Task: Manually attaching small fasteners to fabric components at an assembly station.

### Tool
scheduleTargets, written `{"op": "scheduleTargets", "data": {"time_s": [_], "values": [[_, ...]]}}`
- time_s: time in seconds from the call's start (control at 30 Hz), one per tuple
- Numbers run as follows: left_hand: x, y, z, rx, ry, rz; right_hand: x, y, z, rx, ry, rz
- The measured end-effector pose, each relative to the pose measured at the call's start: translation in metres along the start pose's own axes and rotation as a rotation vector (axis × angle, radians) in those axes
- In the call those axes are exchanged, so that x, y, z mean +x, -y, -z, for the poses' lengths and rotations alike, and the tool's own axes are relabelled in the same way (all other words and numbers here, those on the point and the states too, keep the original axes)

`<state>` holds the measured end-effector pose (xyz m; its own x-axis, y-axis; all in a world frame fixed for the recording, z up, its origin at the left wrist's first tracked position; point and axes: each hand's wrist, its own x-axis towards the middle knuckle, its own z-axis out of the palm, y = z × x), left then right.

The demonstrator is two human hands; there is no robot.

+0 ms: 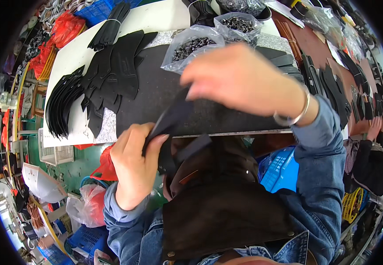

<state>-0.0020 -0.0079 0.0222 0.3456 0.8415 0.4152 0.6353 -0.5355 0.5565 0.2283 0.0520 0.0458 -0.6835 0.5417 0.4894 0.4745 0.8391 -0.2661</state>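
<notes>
My left hand (135,161), in front of the table's near edge, is closed around a flat, bendy black piece (170,115) that looks like leather. The piece slants up from between thumb and fingers, and dark strip-like ends hang below the fist. My right hand (240,81), slightly blurred, reaches over the dark mat with thumb and fingertips pinched at the piece's upper end. Just behind the right hand, a clear plastic bag (189,47) holds many small shiny black parts. A second such bag (238,25) stands to its right.
On the white table (63,79), a dark mat (156,99) lies in the middle. Stacked black cut pieces (123,66) and a fanned pile (63,106) are at left. More black pieces (333,88) lie right. A blue basket (282,170) sits below the table edge.
</notes>
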Motion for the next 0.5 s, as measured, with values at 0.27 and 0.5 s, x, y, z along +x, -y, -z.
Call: {"op": "scheduleTargets", "data": {"time_s": [0.27, 0.5], "values": [[0.001, 0.002, -0.002, -0.1, 0.215, 0.219, -0.042, -0.127, 0.042, -0.445, 0.268, -0.297], [0.004, 0.019, -0.008, -0.19, 0.207, 0.319, -0.024, -0.089, 0.03, -0.136, -0.082, -0.331]]}}
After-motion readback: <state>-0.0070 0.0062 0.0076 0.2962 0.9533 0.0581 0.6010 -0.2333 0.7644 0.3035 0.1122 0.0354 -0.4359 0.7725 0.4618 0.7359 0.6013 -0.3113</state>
